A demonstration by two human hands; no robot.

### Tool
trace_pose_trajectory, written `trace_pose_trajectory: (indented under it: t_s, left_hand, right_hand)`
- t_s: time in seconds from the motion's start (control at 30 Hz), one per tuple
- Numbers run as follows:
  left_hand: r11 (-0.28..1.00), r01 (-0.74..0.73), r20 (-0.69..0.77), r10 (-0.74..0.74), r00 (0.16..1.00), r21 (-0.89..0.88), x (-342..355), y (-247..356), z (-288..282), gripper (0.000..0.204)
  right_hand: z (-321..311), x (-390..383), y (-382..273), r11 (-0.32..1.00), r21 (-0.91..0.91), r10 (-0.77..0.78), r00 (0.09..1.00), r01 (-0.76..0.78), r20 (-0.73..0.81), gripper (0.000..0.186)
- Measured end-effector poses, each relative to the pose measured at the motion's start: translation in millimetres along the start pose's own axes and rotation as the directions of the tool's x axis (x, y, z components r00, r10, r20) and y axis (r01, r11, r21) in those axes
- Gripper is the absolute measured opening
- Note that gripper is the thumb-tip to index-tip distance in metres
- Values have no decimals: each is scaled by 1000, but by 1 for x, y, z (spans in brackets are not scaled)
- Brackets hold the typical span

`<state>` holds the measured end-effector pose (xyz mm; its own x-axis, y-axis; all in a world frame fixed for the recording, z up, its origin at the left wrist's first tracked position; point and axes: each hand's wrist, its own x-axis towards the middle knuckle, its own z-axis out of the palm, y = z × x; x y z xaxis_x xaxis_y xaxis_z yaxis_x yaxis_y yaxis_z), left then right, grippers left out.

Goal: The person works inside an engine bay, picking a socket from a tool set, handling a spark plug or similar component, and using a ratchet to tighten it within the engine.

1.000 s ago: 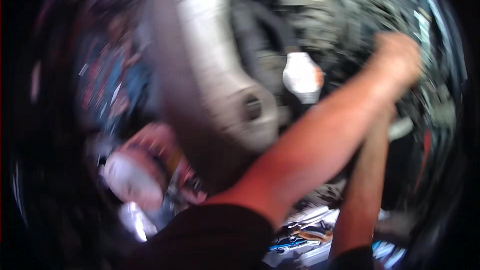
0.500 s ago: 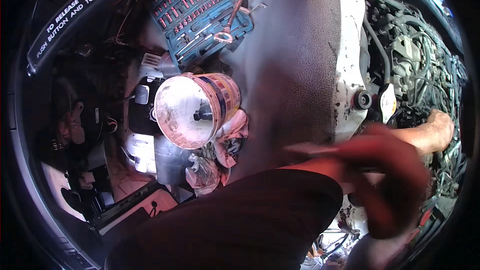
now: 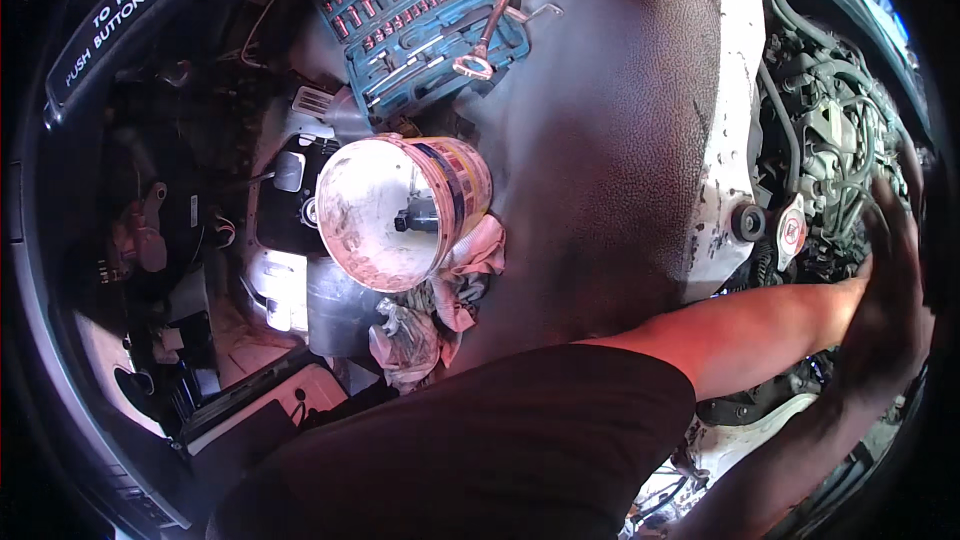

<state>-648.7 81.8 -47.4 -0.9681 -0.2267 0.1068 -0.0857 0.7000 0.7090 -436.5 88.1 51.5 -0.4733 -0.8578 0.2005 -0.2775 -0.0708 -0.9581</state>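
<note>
My left forearm (image 3: 770,330), coming out of a black sleeve, reaches right into the engine bay (image 3: 835,130). Its hand is hidden behind my right hand, so the fingers do not show. My right hand (image 3: 895,260) is raised over the engine's right side with its fingers stretched out toward the hoses. Nothing shows in that hand; it may touch the hoses, but I cannot tell. Close to my left forearm are a round metal radiator cap (image 3: 790,231) and a black round fitting (image 3: 748,223) on the white painted edge (image 3: 735,90).
A textured dark seat-like surface (image 3: 640,140) spans the middle. Left of it stands a dirty white bucket (image 3: 365,230) with a black part (image 3: 418,216) inside, beside crumpled rags (image 3: 410,345). A blue socket set case (image 3: 410,75) lies behind, with a rusty rod (image 3: 497,20) across it.
My right hand has swung right and up from over my left forearm to the engine's right side. It now covers my left hand, which was visible and curled. The view has shifted slightly.
</note>
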Motion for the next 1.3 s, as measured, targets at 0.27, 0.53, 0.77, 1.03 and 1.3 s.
trace_pose_trajectory:
  t_s: [0.27,0.53,0.77,1.03,1.3]
  left_hand:
    - [999,38,-150,-33,988,31,-32,10,-12,21]
    - [999,26,-136,-30,990,-35,-52,7,-21,23]
    - [992,-52,299,16,954,114,-78,19,17,26]
    - [998,-7,217,-7,976,62,-92,22,87,29]
    - [1000,7,133,-8,991,15,-84,18,110,29]
  right_hand:
    - [-207,-73,35,991,-86,-20,527,-102,-850,44]
    - [-247,-98,169,853,521,490,402,-37,-774,86]
    - [-313,-51,196,695,654,718,248,-299,-650,76]
    - [-324,-41,208,708,669,705,176,-229,-687,51]
    - [-328,-45,217,735,618,678,285,-278,-678,52]
